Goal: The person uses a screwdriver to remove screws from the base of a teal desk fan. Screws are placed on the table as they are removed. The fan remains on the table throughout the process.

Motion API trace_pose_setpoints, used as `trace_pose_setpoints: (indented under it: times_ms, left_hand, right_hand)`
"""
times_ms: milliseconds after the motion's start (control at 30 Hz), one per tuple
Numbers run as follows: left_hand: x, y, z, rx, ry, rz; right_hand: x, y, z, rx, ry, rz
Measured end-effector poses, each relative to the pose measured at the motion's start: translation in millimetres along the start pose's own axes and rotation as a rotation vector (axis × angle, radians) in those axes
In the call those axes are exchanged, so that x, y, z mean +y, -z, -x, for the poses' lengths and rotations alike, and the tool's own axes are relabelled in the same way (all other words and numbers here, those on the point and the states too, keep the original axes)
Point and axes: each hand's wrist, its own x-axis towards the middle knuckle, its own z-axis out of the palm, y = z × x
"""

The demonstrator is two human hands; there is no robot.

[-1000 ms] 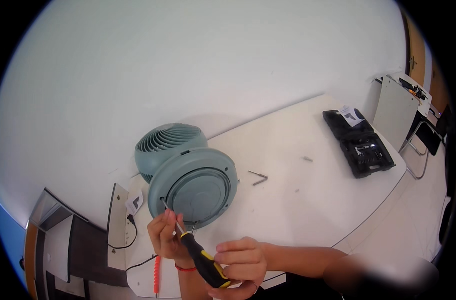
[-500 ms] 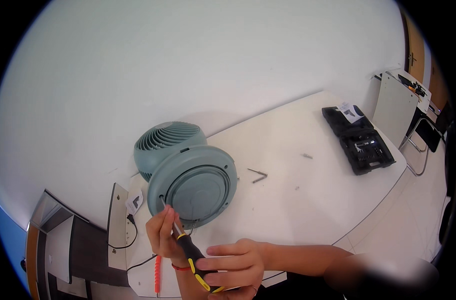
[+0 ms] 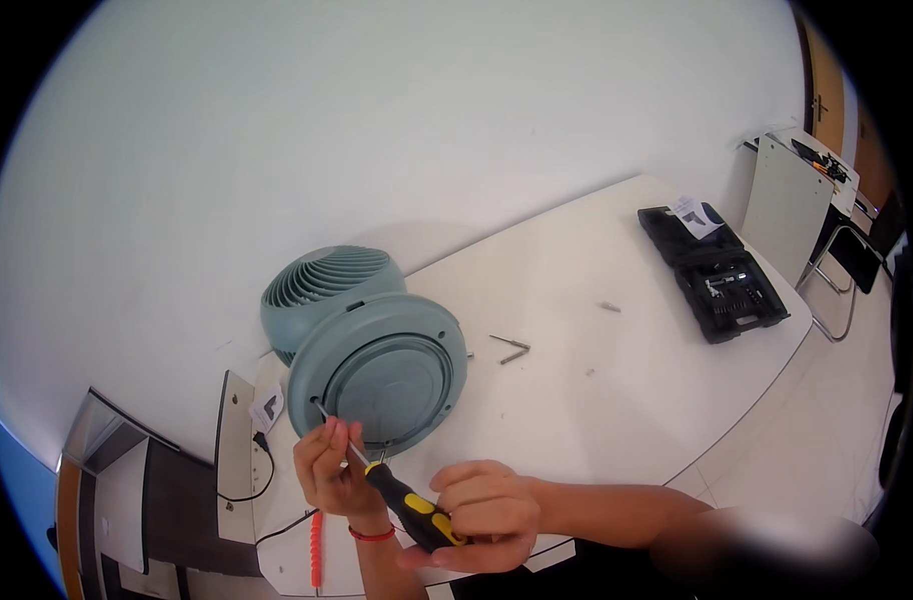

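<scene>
Now gripping black-and-yellow screwdriver [image 3: 408, 508] in right hand [image 3: 488, 508], pinching shaft [image 3: 356, 453] in left hand [image 3: 328, 470]. Held at hole [image 3: 314, 401] in round base [image 3: 396, 385] of grey-green desk fan [image 3: 326, 314], tipped over on white table [image 3: 586, 430].

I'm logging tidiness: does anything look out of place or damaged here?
The grey-green fan lies tipped, its base turned toward the person: odd for a fan, though a screwdriver points at it. Two slim metal pieces lie loose on the table, apart from the open black case. No spill or damage shows.
</scene>
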Motion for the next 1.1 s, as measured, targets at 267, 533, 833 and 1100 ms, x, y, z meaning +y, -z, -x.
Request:
trace_pose_setpoints:
  times_ms: [267,533,833,1100]
  left_hand:
    - [1,-3,1,0.036,0.019,-0.013]
    - [0,2,-4,-0.012,-0.043,-0.094]
    - [-4,5,-1,0.017,-0.046,-0.090]
    - [-7,4,-6,-0.031,-0.067,-0.093]
  right_hand:
    - [0,-10,-21,0.078,0.083,-0.149]
    - [-4,-8,-26,0.107,0.104,0.033]
    - [-8,-12,-17,0.145,0.090,0.026]
    - [0,-5,-10,-0.109,0.105,-0.189]
